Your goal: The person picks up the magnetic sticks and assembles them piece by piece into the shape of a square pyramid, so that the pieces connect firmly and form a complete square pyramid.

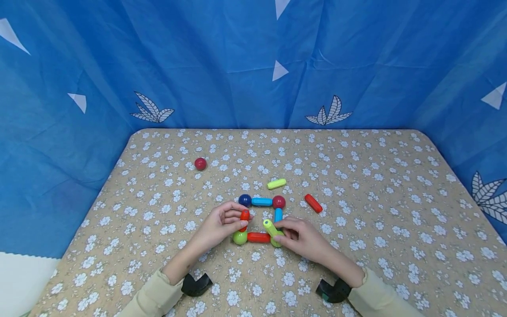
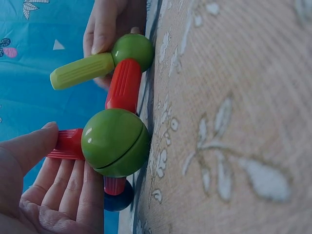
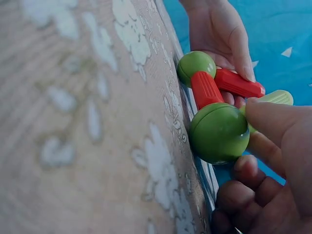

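Ball-and-rod pieces form a four-sided frame on the table. Its corners are a dark blue ball (image 1: 244,200), a red ball (image 1: 279,201) and two green balls (image 2: 115,142) (image 3: 219,133). A red rod (image 1: 259,237) joins the green balls, and light blue rods (image 1: 262,201) (image 1: 278,214) run along the far and right sides. My left hand (image 1: 223,220) pinches an upright red rod (image 1: 244,215) on the left green ball. My right hand (image 1: 303,237) pinches a yellow-green rod (image 1: 270,226) that rises, slightly tilted, from the right green ball. The frame's left-side rod is mostly hidden behind my left hand.
Beyond the frame lies a loose yellow-green rod (image 1: 276,183), with a loose red rod (image 1: 313,203) to the right. Farther back on the left sits another red ball (image 1: 200,164). A flowered cloth (image 1: 376,185) covers the table, and blue curtains (image 1: 253,66) surround it.
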Demonstrator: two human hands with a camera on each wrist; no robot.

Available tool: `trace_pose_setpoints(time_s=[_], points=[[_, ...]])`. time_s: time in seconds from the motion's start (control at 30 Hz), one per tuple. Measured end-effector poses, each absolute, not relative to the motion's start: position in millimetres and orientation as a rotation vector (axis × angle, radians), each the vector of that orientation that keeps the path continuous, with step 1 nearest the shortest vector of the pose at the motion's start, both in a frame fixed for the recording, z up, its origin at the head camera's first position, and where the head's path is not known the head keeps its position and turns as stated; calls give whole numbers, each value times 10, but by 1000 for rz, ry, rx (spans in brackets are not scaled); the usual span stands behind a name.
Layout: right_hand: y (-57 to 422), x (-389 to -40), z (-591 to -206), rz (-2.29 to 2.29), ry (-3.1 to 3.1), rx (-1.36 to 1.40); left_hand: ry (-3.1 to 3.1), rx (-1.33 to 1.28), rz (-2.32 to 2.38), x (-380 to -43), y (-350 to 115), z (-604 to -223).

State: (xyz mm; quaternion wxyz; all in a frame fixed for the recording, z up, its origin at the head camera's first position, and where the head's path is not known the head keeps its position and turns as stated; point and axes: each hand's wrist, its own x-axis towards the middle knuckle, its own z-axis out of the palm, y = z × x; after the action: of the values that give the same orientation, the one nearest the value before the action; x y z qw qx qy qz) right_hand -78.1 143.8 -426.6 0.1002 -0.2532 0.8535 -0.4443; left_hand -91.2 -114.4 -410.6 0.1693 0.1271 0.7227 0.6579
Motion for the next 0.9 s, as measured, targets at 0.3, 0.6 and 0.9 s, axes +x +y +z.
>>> trace_pose_setpoints(time_s=[0.3, 0.6, 0.9], points=[[1401, -767, -4253, -1378, 2490, -672, 2079, 387, 1849, -909, -1138, -4091], [1417, -771, -4264, -1353, 2500, -698, 2096, 412, 1847, -925, -1162, -4097], [1461, -794, -4227, -1147, 2438, -833, 2222, 477, 1912, -1037, -1281, -4153]])
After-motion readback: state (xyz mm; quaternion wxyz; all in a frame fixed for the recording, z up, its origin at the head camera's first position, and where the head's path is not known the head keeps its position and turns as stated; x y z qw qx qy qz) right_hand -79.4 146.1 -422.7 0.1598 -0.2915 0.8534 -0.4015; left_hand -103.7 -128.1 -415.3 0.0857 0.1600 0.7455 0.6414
